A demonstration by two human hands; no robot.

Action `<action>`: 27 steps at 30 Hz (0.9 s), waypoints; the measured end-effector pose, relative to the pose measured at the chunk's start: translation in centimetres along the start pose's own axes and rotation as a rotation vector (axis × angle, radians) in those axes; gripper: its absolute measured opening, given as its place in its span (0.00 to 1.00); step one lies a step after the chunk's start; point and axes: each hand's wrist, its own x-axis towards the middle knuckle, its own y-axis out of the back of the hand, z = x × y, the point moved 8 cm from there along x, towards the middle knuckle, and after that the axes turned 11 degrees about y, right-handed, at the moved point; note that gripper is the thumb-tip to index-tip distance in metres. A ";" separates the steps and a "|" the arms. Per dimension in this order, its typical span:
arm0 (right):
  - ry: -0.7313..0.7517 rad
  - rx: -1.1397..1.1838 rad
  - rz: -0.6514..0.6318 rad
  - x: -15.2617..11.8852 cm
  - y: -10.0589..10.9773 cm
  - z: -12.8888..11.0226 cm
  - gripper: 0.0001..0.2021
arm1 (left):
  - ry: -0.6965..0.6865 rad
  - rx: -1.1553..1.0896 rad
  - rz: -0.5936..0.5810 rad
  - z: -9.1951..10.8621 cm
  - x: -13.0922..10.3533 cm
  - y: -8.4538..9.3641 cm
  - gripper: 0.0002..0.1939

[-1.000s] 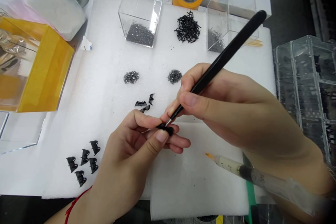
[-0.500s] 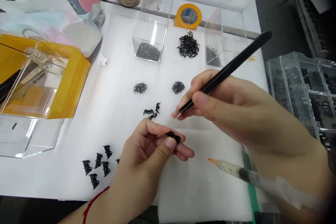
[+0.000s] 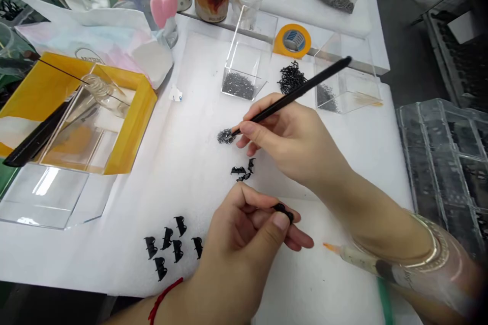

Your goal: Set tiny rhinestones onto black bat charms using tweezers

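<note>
A black piece (image 3: 282,212) is pinched between thumb and fingers of the left hand (image 3: 244,249), apparently for steadiness. Tweezers (image 3: 301,90) are gripped pen-like in the right hand (image 3: 301,147), presumably for fine control, with tips at a pile (image 3: 223,137) on white foam (image 3: 198,172).

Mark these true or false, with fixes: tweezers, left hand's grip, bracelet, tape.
1. The right hand holds the black tweezers. True.
2. The black tweezers point at the heap of black squiggly pieces. False: they point at the small glittery pile.
3. The left hand pinches a small black piece. True.
4. The red string bracelet is on the right wrist. False: left wrist.
5. The orange tape roll is held. False: it sits behind the heap.
</note>
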 end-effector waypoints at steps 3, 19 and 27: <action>0.002 -0.022 0.008 -0.1 0.2 0.3 0.05 | 0.065 0.019 -0.008 -0.4 -0.1 0.0 0.08; -0.042 -0.091 -0.007 -0.2 0.0 1.0 0.04 | 0.053 -0.123 -0.011 -1.5 -0.1 0.1 0.07; 0.007 -0.103 -0.026 -0.2 0.1 0.7 0.04 | 0.081 -0.119 0.000 -1.7 -0.3 0.0 0.06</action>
